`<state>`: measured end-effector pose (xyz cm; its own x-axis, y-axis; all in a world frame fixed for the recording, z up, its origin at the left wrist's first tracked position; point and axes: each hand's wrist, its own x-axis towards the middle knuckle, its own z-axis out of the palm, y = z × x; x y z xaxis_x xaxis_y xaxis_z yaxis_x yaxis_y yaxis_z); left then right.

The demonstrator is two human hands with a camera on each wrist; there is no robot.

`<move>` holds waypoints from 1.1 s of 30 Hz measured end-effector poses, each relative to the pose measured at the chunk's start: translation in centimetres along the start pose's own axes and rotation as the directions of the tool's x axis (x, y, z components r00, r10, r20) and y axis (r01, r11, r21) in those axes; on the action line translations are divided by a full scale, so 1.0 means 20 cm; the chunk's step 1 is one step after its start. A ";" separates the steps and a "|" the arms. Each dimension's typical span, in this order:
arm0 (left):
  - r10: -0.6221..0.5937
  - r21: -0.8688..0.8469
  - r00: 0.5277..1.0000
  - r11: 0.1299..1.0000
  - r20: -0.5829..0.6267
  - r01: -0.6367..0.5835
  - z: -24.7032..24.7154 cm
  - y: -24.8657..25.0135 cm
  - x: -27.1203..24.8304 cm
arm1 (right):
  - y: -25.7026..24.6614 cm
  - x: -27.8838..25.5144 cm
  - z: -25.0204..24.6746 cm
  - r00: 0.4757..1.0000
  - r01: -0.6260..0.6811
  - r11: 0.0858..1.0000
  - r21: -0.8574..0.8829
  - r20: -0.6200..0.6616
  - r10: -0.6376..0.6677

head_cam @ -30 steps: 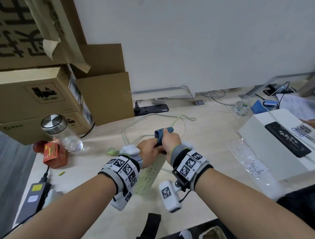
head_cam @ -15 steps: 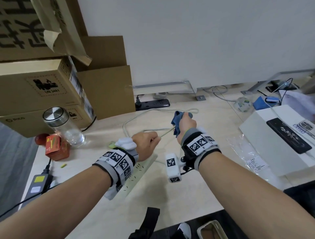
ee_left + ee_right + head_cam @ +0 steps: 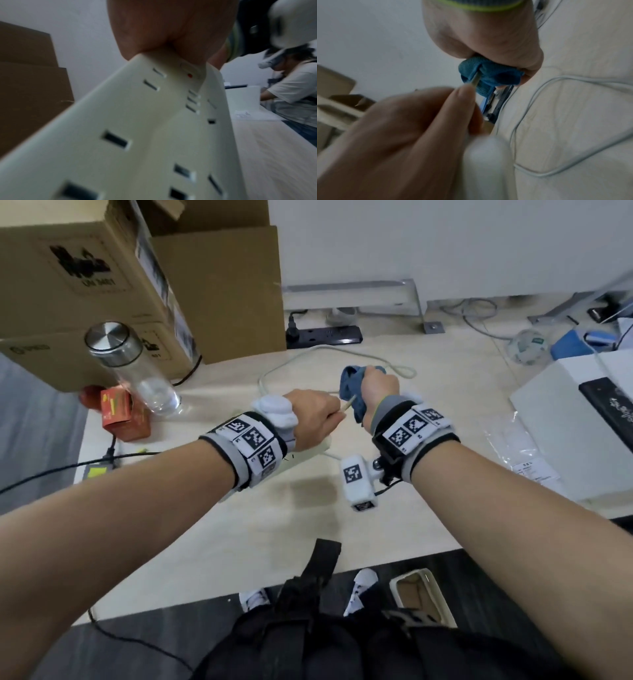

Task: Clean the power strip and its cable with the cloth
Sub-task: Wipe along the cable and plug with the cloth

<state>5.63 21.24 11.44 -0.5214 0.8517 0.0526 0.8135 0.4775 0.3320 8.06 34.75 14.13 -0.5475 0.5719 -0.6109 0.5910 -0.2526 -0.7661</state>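
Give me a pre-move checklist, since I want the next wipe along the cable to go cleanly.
1. Cloth wrapped round the cable: ok.
2. Right hand grips the cloth: ok.
3. Left hand pinches the cable near the strip: ok.
4. Cable straight between the hands: ok.
5. Loop of cable ahead lies free on the desk: ok.
6. Far plug out of any socket: cannot tell.
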 end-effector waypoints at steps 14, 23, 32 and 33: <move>-0.228 0.012 0.960 0.973 0.160 0.229 0.11 -0.01 0.01 | 0.27 -0.01 0.20 0.992 -0.119 0.987 0.109 -0.031 0.123; 0.020 -0.008 0.996 1.000 0.090 -0.020 0.08 0.01 -0.07 | 0.14 0.08 0.00 0.996 0.046 0.992 0.114 -0.085 -0.037; -0.163 0.008 0.978 0.986 0.132 0.164 0.01 -0.01 0.00 | 0.23 -0.09 0.15 0.999 -0.043 0.990 0.137 -0.008 0.045; -0.188 0.024 0.968 0.982 0.168 0.187 0.00 0.01 0.01 | 0.24 -0.09 0.17 0.998 -0.057 0.991 0.123 -0.013 0.059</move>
<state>5.79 21.50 11.51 -0.6140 0.7708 -0.1701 0.7079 0.6331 0.3133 9.89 29.91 10.94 -0.5040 0.5662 -0.6523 0.5439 -0.3786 -0.7489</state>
